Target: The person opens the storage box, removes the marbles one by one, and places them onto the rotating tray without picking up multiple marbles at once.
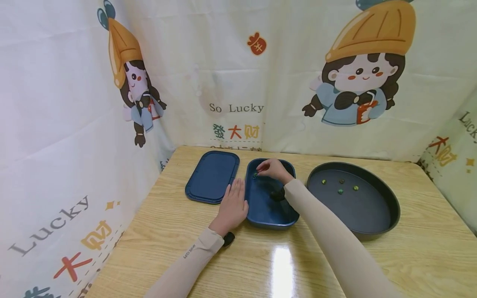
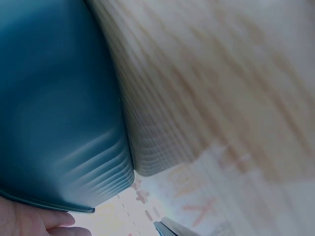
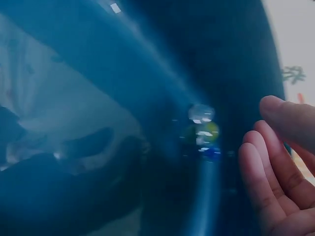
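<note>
A deep blue rectangular box stands on the table. Against its left side rests my left hand, fingers straight; the left wrist view catches the fingers by the rim. My right hand reaches into the box's far end, fingers loosely bent. Just beside its fingertips lie small glass marbles, close together near the wall. The right wrist view shows a clear marble, a yellow-green one and a blue one, blurred. No marble is visible between the right fingers.
A flat blue lid lies left of the box. To the right, partly behind the right forearm, stands a round dark pan with several marbles in it. A printed curtain hangs behind the wooden table.
</note>
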Available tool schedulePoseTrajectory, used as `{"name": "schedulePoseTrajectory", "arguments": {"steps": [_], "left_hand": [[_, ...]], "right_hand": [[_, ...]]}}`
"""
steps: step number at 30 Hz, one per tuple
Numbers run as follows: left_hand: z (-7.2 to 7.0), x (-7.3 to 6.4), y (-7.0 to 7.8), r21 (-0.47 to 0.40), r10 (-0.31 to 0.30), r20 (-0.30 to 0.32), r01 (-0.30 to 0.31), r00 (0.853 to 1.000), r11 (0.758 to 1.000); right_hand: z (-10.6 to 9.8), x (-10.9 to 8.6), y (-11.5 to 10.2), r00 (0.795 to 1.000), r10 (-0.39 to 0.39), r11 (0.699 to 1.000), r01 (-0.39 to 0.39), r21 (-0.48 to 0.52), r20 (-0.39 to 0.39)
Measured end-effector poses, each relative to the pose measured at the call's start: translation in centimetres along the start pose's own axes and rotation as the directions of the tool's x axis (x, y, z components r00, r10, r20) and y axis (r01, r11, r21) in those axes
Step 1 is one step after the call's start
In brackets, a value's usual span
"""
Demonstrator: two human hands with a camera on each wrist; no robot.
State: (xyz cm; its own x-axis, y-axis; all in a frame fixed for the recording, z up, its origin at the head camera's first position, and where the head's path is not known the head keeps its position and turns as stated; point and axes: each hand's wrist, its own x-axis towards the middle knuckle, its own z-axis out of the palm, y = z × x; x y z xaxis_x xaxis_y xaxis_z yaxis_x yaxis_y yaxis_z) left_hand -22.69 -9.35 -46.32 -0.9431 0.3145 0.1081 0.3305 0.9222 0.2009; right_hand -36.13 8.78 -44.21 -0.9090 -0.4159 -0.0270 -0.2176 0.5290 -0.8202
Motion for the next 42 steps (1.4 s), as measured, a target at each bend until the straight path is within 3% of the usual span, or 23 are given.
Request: {"name": "schedulePoseTrajectory", "arguments": {"steps": [6, 17, 27, 35, 42], "left_hand": [[0.1, 0.0, 0.0, -0.002, 0.002, -0.007, -0.002, 1.0, 1.0], [0.2, -0.2, 0.2, -0.004, -0.005, -0.001, 0.005, 1.0, 1.0], [0.1, -0.1, 0.1, 0.009, 0.0, -0.01, 0.0, 1.0, 1.0], [-0.1, -0.1, -0.1, 0.014, -0.006, -0.004, 0.006, 1.0, 1.0], [0.2, 0.0, -0.2, 0.004, -0.01, 0.006, 0.01, 1.0, 1.0]], "right_hand": [[1.3, 0.6, 1.1, 1.0, 0.008, 0.997, -0.008, -0.073, -0.004], [2.6, 0.8, 1.5, 0.999, 0.03, 0.995, -0.032, -0.096, -0.019], [3.3, 1.0, 1.7, 0.997, -0.075, 0.988, 0.079, -0.134, 0.033], [3.2, 1.0, 1.2, 0.992, -0.09, 0.98, 0.104, -0.171, 0.09], [2.9, 0.9, 0.7, 0.994, -0.073, 0.984, 0.085, -0.159, 0.084]]}}
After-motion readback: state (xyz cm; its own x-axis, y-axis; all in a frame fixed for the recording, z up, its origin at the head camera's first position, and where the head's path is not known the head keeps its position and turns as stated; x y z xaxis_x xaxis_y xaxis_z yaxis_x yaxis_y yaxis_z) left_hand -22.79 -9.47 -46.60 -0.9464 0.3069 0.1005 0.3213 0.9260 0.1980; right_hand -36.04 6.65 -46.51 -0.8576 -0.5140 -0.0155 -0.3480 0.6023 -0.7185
